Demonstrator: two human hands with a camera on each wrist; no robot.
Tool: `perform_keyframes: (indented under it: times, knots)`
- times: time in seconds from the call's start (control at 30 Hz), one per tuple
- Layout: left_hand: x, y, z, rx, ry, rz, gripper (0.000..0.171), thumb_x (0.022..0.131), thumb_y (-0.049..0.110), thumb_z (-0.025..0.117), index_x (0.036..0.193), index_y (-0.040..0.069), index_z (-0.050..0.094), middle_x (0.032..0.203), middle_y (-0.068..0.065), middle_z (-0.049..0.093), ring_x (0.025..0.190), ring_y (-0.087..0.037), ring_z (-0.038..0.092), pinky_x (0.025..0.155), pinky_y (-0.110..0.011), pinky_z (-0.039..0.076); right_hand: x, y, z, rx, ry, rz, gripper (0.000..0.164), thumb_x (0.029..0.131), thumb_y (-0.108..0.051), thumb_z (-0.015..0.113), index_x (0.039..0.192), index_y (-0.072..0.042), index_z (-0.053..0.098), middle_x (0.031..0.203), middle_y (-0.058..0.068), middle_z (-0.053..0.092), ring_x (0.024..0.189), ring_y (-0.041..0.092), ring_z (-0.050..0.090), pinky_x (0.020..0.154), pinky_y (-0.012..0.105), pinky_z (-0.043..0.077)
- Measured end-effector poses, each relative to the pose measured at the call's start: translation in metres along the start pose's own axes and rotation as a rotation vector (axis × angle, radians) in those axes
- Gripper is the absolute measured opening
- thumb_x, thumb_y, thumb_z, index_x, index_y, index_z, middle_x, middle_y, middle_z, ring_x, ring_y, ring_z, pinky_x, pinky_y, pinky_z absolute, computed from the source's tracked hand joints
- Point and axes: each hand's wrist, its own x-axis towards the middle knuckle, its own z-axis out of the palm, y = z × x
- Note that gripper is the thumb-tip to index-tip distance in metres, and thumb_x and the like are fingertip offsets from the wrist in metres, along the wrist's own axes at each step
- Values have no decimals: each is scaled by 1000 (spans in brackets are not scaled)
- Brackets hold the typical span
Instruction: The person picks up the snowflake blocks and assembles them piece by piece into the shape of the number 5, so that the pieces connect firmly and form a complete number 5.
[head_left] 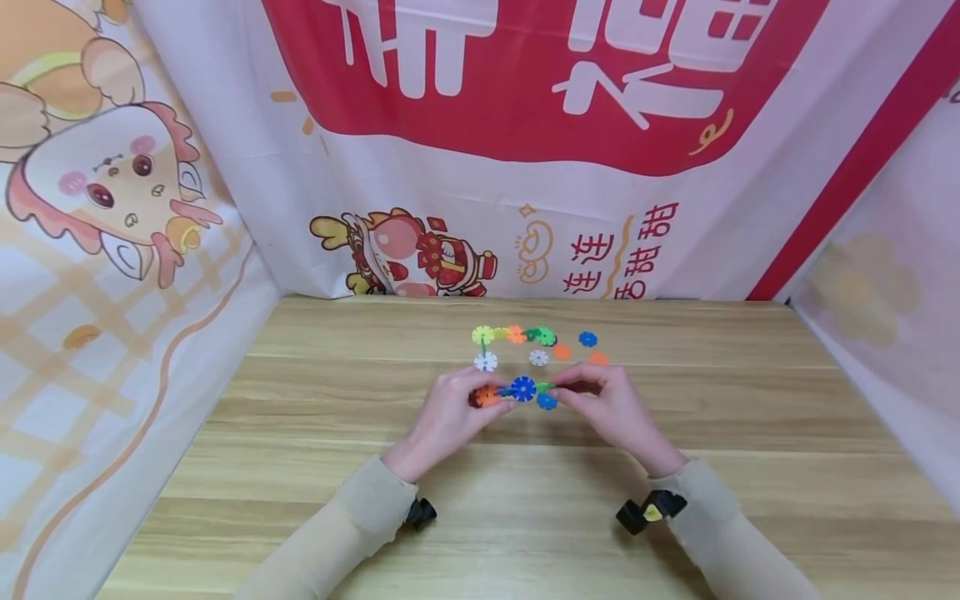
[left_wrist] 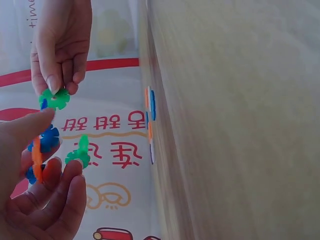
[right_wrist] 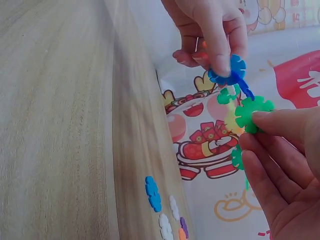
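Both hands hold slotted plastic snowflake discs joined in a chain, close together over the table. My left hand [head_left: 450,412] grips the chain at an orange disc [head_left: 486,396] and a blue disc [right_wrist: 235,70]. A dark blue disc [head_left: 523,388] stands between the hands, edge-on in the right wrist view. With thumb and fingers, my right hand [head_left: 611,408] pinches a green disc [right_wrist: 250,114], which meets the dark blue one at its rim. Beyond the left hand, a white disc [head_left: 486,362], a lime disc [head_left: 483,335], an orange disc [head_left: 515,334] and a bright green disc [head_left: 544,336] form a bent row.
Loose discs lie on the wooden table [head_left: 337,467]: a blue disc [head_left: 588,339], an orange disc [head_left: 562,352] and a white disc [head_left: 538,357] among them. A printed cloth [head_left: 450,183] hangs along the table's back edge. Dark wrist cameras [head_left: 422,513] sit under both forearms.
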Motion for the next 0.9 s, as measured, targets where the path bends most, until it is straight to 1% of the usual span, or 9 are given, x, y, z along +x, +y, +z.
perform_keyframes:
  times: [0.1,0.2,0.27,0.47,0.67,0.8,0.87,0.9]
  knots:
    - [0,2,0,-6,8,-21,25,87,26,84,106,10,78,98,2,71,82,-6,63,64,-22,55,-1,-1,0,0,7,10,13,91,-9,79,103,-13,78,98,-4,75,90,16,70,82,32,58]
    - [0,2,-1,0,28,-36,23,89,26,82,104,8,78,94,2,69,76,-7,60,60,-21,54,-4,-1,0,16,29,22,13,91,-11,79,104,-12,78,100,-3,75,91,17,70,83,33,58]
    - [-1,2,0,12,53,-33,23,89,24,82,103,7,78,93,0,69,74,-7,60,58,-21,53,-6,-1,0,32,48,22,14,90,-11,80,104,-11,78,100,-1,75,90,18,70,82,34,59]
    - [0,1,1,36,129,15,20,87,18,84,101,5,78,91,-1,68,72,-7,59,57,-19,52,-11,-5,4,53,98,13,12,89,-11,81,100,-11,78,97,1,75,84,19,71,75,30,59]
    - [-1,4,4,42,161,78,19,86,17,85,100,6,78,87,0,66,71,-6,58,58,-17,52,-11,-4,13,112,147,22,10,88,-11,82,97,-9,77,93,3,75,79,21,71,71,31,60]
    - [-1,6,5,25,186,109,19,85,13,85,100,4,78,87,0,65,71,-8,59,59,-16,53,-11,-4,18,138,177,-15,10,88,-10,82,95,-6,76,92,5,75,78,21,71,70,30,60]
    - [-1,7,5,14,180,124,20,85,12,85,101,3,78,89,-2,67,72,-9,61,59,-19,55,-11,-4,20,139,189,-30,10,87,-9,82,95,-6,76,92,5,75,77,21,70,69,29,60]
    - [-1,8,5,18,171,130,22,85,14,86,101,3,78,90,-2,68,74,-10,62,61,-20,56,-11,-4,20,139,195,-36,10,88,-9,82,95,-6,75,91,5,74,77,21,70,69,29,59]
